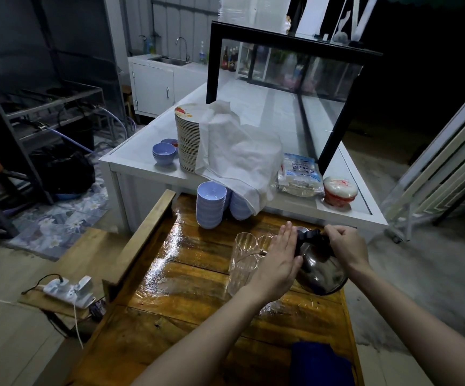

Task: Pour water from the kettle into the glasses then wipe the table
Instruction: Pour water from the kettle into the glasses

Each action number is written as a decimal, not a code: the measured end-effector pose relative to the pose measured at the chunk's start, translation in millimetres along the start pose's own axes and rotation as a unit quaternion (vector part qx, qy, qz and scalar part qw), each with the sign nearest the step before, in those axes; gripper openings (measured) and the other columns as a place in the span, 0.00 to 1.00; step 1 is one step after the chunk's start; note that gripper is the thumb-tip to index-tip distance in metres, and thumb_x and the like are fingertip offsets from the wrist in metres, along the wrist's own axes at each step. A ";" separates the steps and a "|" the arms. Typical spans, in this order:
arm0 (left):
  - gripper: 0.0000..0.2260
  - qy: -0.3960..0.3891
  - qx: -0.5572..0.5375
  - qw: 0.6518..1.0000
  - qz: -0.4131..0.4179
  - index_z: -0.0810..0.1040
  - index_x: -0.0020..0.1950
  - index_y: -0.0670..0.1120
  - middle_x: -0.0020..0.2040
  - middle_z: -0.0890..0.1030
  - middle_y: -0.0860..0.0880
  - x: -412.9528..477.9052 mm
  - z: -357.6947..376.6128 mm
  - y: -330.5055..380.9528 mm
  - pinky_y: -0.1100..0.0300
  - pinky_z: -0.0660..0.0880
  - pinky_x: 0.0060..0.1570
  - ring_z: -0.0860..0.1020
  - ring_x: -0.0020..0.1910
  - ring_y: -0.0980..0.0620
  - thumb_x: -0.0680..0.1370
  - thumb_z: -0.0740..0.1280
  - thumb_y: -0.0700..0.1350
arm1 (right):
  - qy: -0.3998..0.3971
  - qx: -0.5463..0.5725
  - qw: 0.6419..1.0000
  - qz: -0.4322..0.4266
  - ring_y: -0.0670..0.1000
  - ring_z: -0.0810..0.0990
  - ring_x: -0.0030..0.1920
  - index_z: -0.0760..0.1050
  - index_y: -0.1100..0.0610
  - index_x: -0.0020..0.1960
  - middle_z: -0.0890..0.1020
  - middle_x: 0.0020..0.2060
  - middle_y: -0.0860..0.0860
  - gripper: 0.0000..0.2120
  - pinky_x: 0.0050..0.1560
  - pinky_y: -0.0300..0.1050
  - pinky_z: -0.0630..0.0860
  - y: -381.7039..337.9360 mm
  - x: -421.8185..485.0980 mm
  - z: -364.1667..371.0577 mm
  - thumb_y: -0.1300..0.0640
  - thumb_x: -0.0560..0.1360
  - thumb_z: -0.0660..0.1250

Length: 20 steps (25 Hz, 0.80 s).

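Note:
A dark metal kettle [321, 274] is tilted to the left over the glossy wooden table [197, 296]. My right hand [346, 246] is closed around its black handle at the top. My left hand [278, 263] lies flat and open against the kettle's left side, fingers straight. Just left of it stand clear glasses: a tall one [243, 254] in front and another [264, 242] behind, partly hidden by my left hand. Whether water is flowing I cannot tell. A blue cloth [320, 363] lies on the table's near right corner.
Two stacks of blue bowls [210, 204] stand at the table's far end. Behind is a white counter [147, 168] with a tall plate stack [188, 137] under a white cloth [236, 154], more bowls, packets and a glass case. A power strip [68, 291] lies on the floor at left.

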<state>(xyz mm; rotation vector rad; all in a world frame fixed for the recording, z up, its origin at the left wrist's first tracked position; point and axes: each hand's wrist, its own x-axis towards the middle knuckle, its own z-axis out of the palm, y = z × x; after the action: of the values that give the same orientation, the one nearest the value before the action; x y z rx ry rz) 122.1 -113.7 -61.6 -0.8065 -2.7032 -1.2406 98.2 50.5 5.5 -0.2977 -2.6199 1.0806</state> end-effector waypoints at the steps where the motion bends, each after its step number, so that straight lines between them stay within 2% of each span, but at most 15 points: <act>1: 0.27 -0.004 -0.004 1.000 -0.001 0.39 0.78 0.45 0.79 0.37 0.50 -0.6 -0.3 -1.8 0.60 0.38 0.76 0.36 0.77 0.56 0.84 0.50 0.49 | 0.001 -0.012 1.000 -0.006 0.52 0.69 0.28 0.66 0.56 0.22 0.70 0.21 0.51 0.19 0.31 0.47 0.63 -3.6 -0.5 -0.2 0.49 0.69 0.60; 4: 0.28 -0.010 -0.024 1.000 -0.003 0.38 0.78 0.45 0.78 0.36 0.50 -2.4 -0.8 -3.6 0.61 0.37 0.75 0.34 0.77 0.57 0.84 0.50 0.49 | -0.001 -0.038 0.999 -0.021 0.51 0.69 0.27 0.67 0.56 0.22 0.70 0.21 0.49 0.19 0.30 0.46 0.63 -10.3 -1.8 -0.4 0.51 0.70 0.61; 12: 0.29 -0.024 -0.052 0.998 -0.011 0.35 0.78 0.46 0.78 0.32 0.51 -7.8 -1.9 -5.3 0.64 0.34 0.73 0.32 0.76 0.59 0.84 0.49 0.51 | 0.005 -0.070 0.997 -0.033 0.50 0.69 0.26 0.69 0.56 0.23 0.71 0.20 0.49 0.18 0.29 0.46 0.63 -16.4 -4.4 1.6 0.48 0.68 0.59; 17: 0.29 -0.026 -0.056 0.998 -0.012 0.34 0.77 0.45 0.77 0.32 0.50 -10.5 -2.5 -7.4 0.62 0.34 0.74 0.32 0.75 0.58 0.84 0.50 0.49 | 0.008 -0.093 0.995 -0.045 0.51 0.71 0.26 0.74 0.62 0.26 0.73 0.22 0.52 0.20 0.30 0.46 0.65 -16.5 -4.3 4.2 0.48 0.67 0.59; 20: 0.29 -0.025 -0.065 0.997 -0.014 0.34 0.77 0.45 0.77 0.32 0.50 -12.3 -4.8 -6.0 0.63 0.34 0.74 0.32 0.76 0.58 0.85 0.50 0.49 | 0.004 -0.093 0.994 -0.055 0.52 0.71 0.27 0.76 0.63 0.27 0.77 0.23 0.56 0.21 0.30 0.45 0.65 -19.3 -3.9 5.7 0.47 0.68 0.60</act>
<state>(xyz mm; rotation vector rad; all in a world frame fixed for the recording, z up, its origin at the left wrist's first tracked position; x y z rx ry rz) 129.0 -125.7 -65.7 -0.8248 -2.7042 -1.4352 98.4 32.1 14.6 -0.1943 -2.6989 0.8003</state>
